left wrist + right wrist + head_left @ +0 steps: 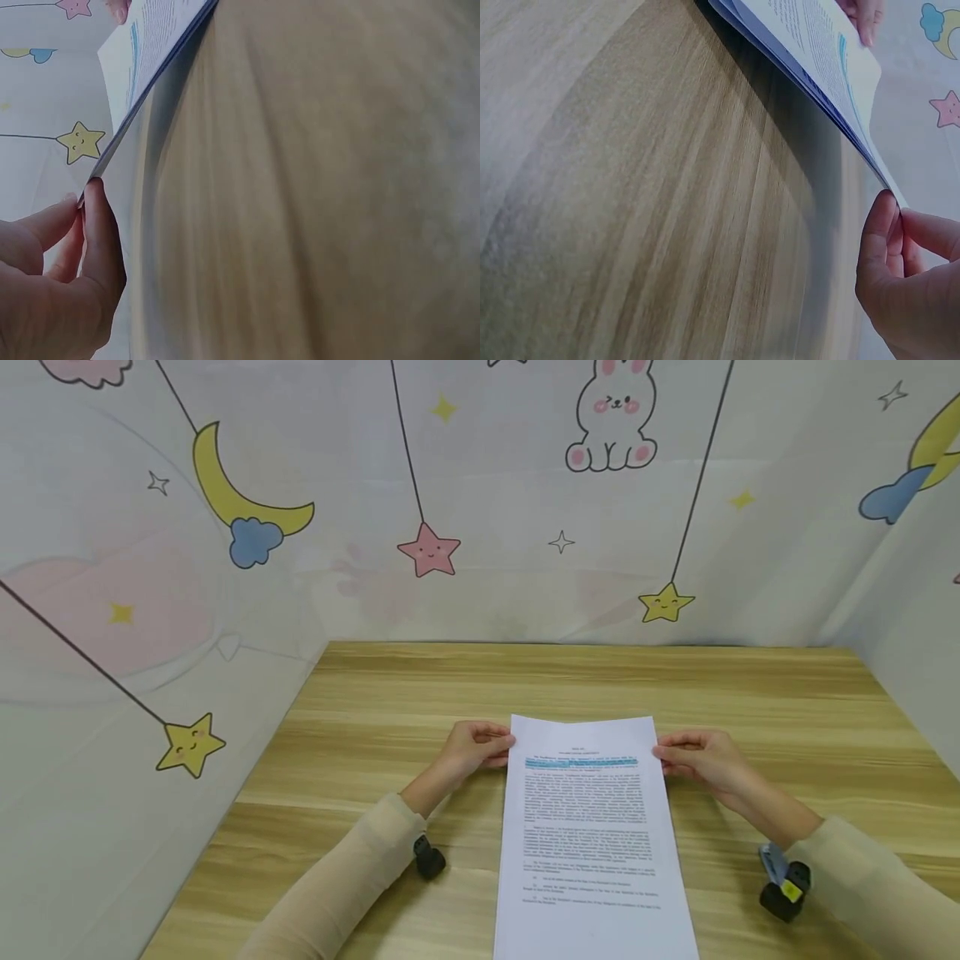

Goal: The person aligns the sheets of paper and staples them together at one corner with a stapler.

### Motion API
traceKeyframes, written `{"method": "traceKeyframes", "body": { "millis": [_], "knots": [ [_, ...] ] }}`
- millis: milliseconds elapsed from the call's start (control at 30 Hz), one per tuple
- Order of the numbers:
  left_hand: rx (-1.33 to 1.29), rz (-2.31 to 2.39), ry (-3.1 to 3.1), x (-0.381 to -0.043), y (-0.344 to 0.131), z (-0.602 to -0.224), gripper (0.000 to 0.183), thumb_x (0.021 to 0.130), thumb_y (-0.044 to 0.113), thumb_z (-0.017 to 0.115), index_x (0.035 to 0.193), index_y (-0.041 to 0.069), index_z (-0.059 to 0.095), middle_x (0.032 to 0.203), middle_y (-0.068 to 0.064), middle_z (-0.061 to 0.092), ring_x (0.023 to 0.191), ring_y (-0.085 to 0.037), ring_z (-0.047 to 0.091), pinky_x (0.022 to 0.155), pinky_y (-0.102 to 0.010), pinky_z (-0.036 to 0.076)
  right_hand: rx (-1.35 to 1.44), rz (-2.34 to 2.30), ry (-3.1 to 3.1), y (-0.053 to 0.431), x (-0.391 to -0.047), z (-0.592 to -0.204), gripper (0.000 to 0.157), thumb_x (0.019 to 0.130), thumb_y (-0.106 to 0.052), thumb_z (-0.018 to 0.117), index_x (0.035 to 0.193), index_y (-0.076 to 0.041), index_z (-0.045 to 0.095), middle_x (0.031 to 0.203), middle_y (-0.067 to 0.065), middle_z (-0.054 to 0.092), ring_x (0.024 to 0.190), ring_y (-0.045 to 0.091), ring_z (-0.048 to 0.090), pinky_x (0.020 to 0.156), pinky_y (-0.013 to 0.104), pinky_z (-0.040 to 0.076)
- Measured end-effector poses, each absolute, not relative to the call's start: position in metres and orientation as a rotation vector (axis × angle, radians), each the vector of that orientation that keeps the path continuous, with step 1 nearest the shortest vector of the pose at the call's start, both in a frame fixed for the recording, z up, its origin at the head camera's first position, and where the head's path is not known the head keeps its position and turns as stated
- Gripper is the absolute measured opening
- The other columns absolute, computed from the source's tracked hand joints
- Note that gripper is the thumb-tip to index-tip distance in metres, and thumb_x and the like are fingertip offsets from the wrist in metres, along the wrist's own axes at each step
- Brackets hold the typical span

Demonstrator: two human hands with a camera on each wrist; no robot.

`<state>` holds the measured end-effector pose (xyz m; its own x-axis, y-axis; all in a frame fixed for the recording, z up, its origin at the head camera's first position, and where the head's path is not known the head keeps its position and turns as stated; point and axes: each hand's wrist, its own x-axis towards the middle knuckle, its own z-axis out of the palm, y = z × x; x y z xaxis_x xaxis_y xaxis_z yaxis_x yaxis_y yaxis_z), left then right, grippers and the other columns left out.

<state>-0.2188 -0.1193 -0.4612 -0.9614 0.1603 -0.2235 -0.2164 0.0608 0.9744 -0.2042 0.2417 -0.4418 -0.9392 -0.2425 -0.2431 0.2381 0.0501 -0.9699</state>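
Note:
A stack of printed paper sheets [588,843] is in the middle of the head view, its top edge bowed slightly between both hands. Small black text covers the top sheet, with a blue highlighted band near the heading. My left hand [478,747] pinches the upper left edge between thumb and fingers. At the upper right edge, my right hand [697,758] does the same. In the right wrist view several layers of the paper stack [810,71] show along its side, and its far end is raised over the table. The near end runs out of the head view.
The wood-grain table [360,693] stretches out on both sides of the paper. Behind it hangs a pale cloth backdrop [495,602] printed with stars, moons and a rabbit. Small black devices [429,857] are strapped at the wrists, over cream sleeves [345,877].

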Motion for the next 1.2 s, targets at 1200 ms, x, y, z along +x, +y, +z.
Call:
{"method": "traceKeyframes", "body": {
  "millis": [1200],
  "knots": [
    [-0.138, 1.958, 2.02, -0.22, -0.1186, -0.4618, 0.021, 0.092, -0.002, 0.069, 0.11, -0.011, 0.066, 0.091, -0.014, 0.072, 0.071, -0.014, 0.069, 0.07, -0.028, 0.061, 0.036, -1.737, 2.174, 0.2397, -0.2052, -0.4462, 0.035, 0.096, -0.001, 0.064, 0.118, 0.023, 0.051, 0.091, 0.01, 0.07, 0.077, 0.018, 0.069, 0.074, 0.032, 0.061]
  ]
}}
